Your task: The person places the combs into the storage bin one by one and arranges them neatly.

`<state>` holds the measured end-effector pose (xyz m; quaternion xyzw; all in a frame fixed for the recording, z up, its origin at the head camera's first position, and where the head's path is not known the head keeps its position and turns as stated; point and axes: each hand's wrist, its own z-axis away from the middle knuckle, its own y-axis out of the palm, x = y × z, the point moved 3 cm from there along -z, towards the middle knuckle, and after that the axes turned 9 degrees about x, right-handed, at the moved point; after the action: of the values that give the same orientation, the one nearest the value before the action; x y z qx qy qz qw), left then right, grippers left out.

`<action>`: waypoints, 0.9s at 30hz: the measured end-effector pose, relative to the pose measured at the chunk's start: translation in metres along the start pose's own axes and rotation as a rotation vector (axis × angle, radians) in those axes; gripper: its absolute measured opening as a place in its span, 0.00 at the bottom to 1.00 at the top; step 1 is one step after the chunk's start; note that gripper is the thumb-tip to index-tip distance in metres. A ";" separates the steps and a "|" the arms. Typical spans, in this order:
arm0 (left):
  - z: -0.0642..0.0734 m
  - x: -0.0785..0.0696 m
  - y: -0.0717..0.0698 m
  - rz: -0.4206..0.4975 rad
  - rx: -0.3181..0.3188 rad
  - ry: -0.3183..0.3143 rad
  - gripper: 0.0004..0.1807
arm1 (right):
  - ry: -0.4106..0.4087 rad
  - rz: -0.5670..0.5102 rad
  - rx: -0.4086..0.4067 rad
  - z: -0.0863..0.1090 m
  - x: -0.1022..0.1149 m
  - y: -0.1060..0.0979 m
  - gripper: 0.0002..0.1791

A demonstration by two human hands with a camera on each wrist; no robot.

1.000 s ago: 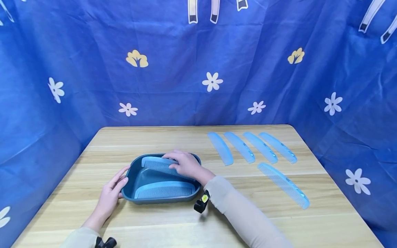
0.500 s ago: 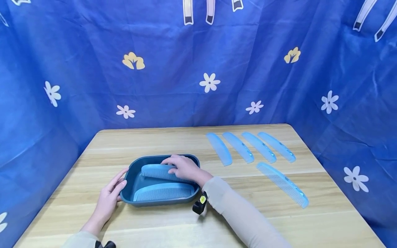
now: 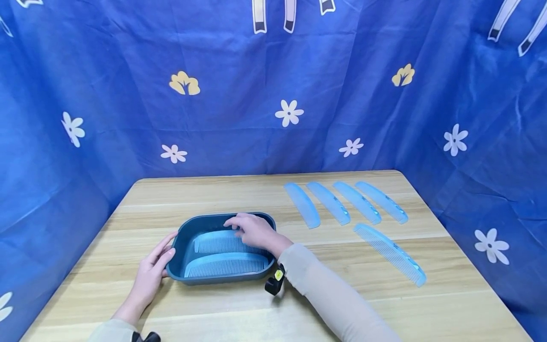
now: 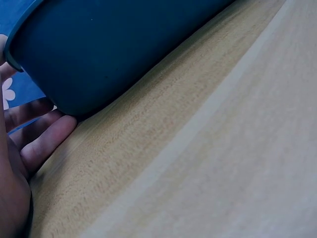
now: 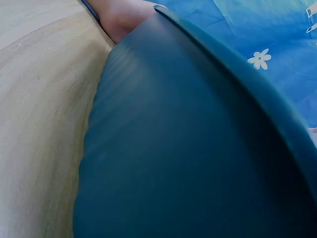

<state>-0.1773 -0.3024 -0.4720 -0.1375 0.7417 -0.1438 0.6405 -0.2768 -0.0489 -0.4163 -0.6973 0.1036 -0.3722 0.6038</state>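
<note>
A dark teal plastic basin (image 3: 213, 281) stands on the wooden table. Two light blue combs lie inside it side by side, a front comb (image 3: 226, 265) and a rear comb (image 3: 217, 243). My left hand (image 3: 147, 273) holds the basin's left end, thumb at the rim and fingers against the outer wall, as the left wrist view shows. Over the rear comb's right part hovers my right hand (image 3: 258, 232), its fingers loosely bent and apart from the comb; it hides that end. In the right wrist view the basin's side wall (image 5: 163, 139) covers the right hand's fingers.
Several more blue combs lie on the table's right side: a slanted row including this comb (image 3: 302, 205) at the back, and a single comb (image 3: 390, 254) nearer. A blue patterned curtain (image 3: 239, 128) encloses the table at the back and sides.
The rear comb, held tilted against the basin's back wall at first, has come down forward beside the front comb. My right fingers have let go of it. The left hand keeps its hold.
</note>
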 end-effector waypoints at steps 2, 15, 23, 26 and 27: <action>0.000 0.000 0.000 0.008 0.000 0.000 0.24 | 0.004 -0.026 -0.004 0.000 -0.001 -0.001 0.20; 0.000 0.003 0.002 0.037 -0.003 -0.010 0.25 | 0.010 -0.218 -0.041 0.006 -0.005 -0.007 0.22; -0.001 0.002 0.001 0.039 -0.003 -0.004 0.25 | 0.029 -0.223 -0.086 0.010 -0.012 -0.013 0.23; -0.001 0.002 0.000 0.038 -0.003 -0.001 0.24 | 0.035 -0.217 -0.101 0.013 -0.013 -0.015 0.23; -0.001 0.002 0.000 0.038 -0.002 0.000 0.24 | 0.038 -0.213 -0.108 0.014 -0.013 -0.017 0.23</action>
<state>-0.1790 -0.3030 -0.4738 -0.1242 0.7444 -0.1309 0.6429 -0.2824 -0.0265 -0.4062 -0.7286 0.0600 -0.4412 0.5204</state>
